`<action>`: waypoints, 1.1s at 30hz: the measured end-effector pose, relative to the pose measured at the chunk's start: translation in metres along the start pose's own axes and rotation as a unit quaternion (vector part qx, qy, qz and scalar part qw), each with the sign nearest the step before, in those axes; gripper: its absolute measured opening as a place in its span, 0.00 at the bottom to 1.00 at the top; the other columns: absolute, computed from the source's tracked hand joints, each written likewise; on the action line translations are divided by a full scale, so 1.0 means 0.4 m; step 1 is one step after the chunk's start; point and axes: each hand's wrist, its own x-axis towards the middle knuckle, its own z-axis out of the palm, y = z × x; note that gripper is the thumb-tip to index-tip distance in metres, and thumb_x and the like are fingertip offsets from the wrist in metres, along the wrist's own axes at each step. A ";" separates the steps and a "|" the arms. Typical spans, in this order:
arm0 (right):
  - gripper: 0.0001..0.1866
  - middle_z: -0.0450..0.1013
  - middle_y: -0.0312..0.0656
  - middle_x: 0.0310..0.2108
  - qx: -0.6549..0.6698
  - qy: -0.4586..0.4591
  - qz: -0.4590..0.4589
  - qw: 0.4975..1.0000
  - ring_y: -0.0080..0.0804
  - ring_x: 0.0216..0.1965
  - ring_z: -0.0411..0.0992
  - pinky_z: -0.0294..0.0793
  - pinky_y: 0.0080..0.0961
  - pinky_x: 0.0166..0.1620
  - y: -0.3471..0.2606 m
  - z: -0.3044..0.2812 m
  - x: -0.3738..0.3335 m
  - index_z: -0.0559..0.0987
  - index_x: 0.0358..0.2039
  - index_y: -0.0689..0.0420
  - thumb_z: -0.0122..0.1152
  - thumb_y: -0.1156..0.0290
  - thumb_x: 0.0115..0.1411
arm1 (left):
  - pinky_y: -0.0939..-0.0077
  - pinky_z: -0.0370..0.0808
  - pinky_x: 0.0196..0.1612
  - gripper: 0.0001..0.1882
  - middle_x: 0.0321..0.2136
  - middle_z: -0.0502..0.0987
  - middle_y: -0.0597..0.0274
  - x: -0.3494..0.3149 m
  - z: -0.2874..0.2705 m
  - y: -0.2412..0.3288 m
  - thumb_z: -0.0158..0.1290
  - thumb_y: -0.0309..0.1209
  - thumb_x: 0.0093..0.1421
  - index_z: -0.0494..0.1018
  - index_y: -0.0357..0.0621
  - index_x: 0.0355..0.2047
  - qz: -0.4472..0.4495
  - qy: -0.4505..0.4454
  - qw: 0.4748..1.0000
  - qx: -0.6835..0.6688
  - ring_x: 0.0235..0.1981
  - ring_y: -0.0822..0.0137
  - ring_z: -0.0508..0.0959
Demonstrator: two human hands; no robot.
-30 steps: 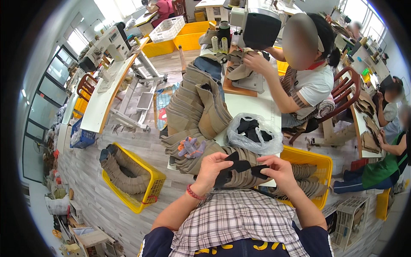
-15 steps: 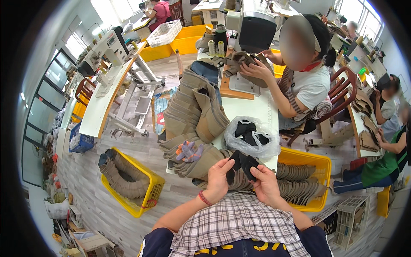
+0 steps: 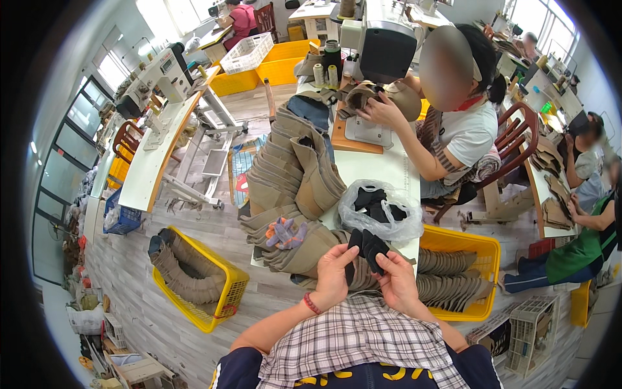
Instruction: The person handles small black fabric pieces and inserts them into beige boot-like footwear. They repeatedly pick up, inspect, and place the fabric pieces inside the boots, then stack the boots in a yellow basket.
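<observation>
Between my hands is a small bunch of black fabric pieces (image 3: 370, 247), partly fanned, held just above the near edge of the white table. My left hand (image 3: 332, 277) pinches its left side with thumb and fingers. At the right side, my right hand (image 3: 398, 280) grips it the same way. Right behind it, a clear plastic bag (image 3: 390, 228) stands open with more black pieces (image 3: 370, 197) inside. A long curved stack of brown shoe uppers (image 3: 275, 168) fills the table's left side, with a purple and orange glove (image 3: 285, 233) lying on it.
Across the table a co-worker (image 3: 461, 129) handles a brown upper at a sewing machine (image 3: 385, 48). Yellow crates of stacked uppers stand on the floor, one crate (image 3: 243, 285) at left and another crate (image 3: 490, 259) at right. White worktables (image 3: 155, 152) line the left.
The black pieces have shifted in my fingers and now sit closer together, while my hands stay nearly in place. The co-worker's hands and brown upper have turned and shifted at the machine.
</observation>
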 end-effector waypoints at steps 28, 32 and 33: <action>0.10 0.77 0.36 0.29 -0.179 -0.009 -0.003 0.984 0.16 0.26 0.71 0.70 0.13 0.29 -0.049 -0.077 0.050 0.78 0.40 0.63 0.63 0.76 0.57 | 0.83 0.71 0.36 0.07 0.31 0.77 0.69 0.049 -0.010 0.169 0.54 0.23 0.59 0.75 0.35 0.39 0.103 -0.163 0.864 0.465 0.32 0.78 0.74; 0.12 0.77 0.36 0.30 -0.254 -0.042 -0.027 0.966 0.16 0.27 0.71 0.69 0.14 0.29 -0.052 -0.076 0.078 0.77 0.43 0.65 0.62 0.77 0.57 | 0.76 0.73 0.38 0.08 0.31 0.79 0.60 0.048 0.022 0.173 0.55 0.24 0.56 0.77 0.40 0.37 0.140 -0.248 0.707 0.648 0.32 0.70 0.78; 0.12 0.77 0.36 0.31 -0.263 -0.061 -0.030 0.962 0.16 0.28 0.71 0.69 0.14 0.29 -0.046 -0.082 0.089 0.77 0.43 0.64 0.62 0.77 0.58 | 0.73 0.73 0.37 0.08 0.31 0.79 0.57 0.044 0.035 0.173 0.55 0.25 0.55 0.76 0.43 0.37 0.164 -0.278 0.669 0.669 0.32 0.63 0.79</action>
